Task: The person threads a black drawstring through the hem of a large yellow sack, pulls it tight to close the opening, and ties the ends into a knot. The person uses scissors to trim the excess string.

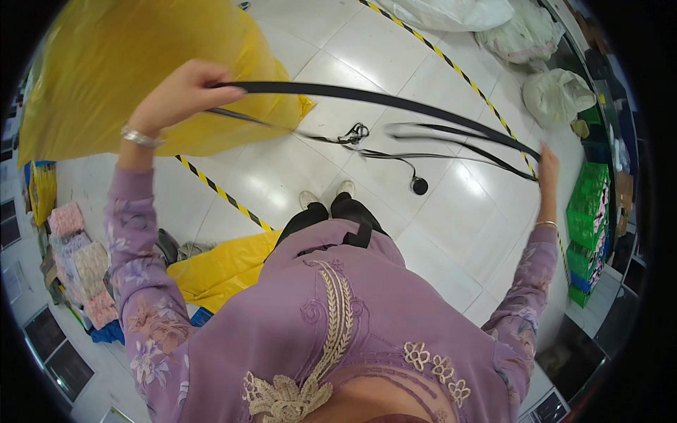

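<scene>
Flat black strap (374, 96), raised in a shallow arch; looped at right.

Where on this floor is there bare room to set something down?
Bare white tiles lie between the round black roll and the purple floral right sleeve; another patch, between the big yellow plastic bag and the upper yellow-black striped tape. Crowded: ahead of the white shoes, where black straps tangle.

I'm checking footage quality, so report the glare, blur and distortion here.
Head view: glare patches on the tiled floor; blur on the black strap, chiefly its loose strands; slight blur on the right hand; striped tape bowing from fisheye distortion; corners black.
</scene>
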Tool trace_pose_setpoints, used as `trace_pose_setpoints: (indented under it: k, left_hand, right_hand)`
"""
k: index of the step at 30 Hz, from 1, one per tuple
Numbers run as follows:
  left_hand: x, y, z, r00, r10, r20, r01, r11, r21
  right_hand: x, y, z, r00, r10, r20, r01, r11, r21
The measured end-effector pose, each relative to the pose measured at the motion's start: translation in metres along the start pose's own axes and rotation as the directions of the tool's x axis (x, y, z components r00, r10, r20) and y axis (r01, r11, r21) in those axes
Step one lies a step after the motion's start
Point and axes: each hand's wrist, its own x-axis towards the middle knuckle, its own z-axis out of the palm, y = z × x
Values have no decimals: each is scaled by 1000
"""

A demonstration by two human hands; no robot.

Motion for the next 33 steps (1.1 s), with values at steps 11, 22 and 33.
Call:
trace_pose_setpoints:
  k: [11, 22, 33]
  left_hand:
    - [33, 107, 38, 959, 282, -27, -283, 949, -143]
    - [46, 94, 57, 971, 241, -10, -241, 969, -55]
    - [-55, -75, 13, 962, -274, -2, 247, 873, -421]
  right_hand:
    - [55, -251, -30, 994, -68, 81, 46, 968, 248]
    - [47, -351, -23, 842, -77, 535, -391, 597, 701]
    - [-34, 166, -78, 716, 689, -114, -695, 718, -25]
